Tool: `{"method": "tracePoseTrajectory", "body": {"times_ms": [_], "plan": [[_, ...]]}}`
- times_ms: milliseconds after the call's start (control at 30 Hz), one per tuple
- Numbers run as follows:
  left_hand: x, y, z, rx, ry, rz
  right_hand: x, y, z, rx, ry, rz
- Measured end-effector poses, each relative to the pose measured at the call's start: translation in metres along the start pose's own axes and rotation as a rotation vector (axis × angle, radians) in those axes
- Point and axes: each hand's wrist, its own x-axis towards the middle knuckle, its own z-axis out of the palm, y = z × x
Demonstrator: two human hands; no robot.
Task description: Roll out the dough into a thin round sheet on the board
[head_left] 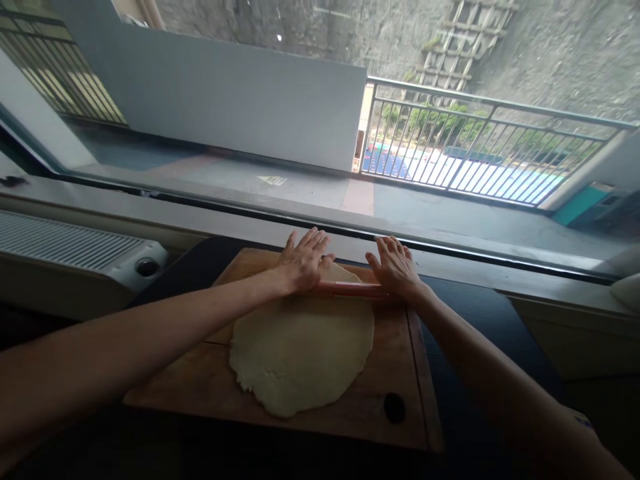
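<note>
A flattened sheet of pale dough [305, 353] lies on a wooden board [385, 360], its edge ragged at the lower left. Across the far part of the dough rests a slim reddish rolling pin [350, 289]. My left hand [304, 260] presses on the pin's left end with its fingers stretched forward. On the right end lies my right hand [395, 267], palm down and fingers extended. Both palms hide the ends of the pin. A little dough shows beyond the pin, between the hands.
The board sits on a dark table [470, 333] against a window sill [200, 217]. A white radiator [80, 247] stands at the left. Past the window glass are a walkway, a low wall [240, 100] and a metal railing [450, 147]. The board has a dark round hole [395, 408] near its lower right corner.
</note>
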Motion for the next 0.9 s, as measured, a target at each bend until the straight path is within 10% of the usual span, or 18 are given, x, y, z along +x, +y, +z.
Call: {"method": "tracePoseTrajectory", "body": {"times_ms": [200,433,700,900], "plan": [[-0.074,0.014,-0.002,-0.029,-0.135,0.299,-0.09,-0.011,-0.01,-0.011,-0.054,-0.262],[0.021,-0.013,0.007,0.007,-0.062,-0.055,0.022,0.004,0.01,-0.016,0.042,0.063],[-0.055,0.004,-0.006,-0.092,-0.141,0.394,-0.073,-0.006,-0.01,0.021,0.001,-0.363],[0.016,-0.016,0.003,-0.055,-0.233,0.176,0.015,0.009,0.007,0.027,-0.025,-0.129]]}}
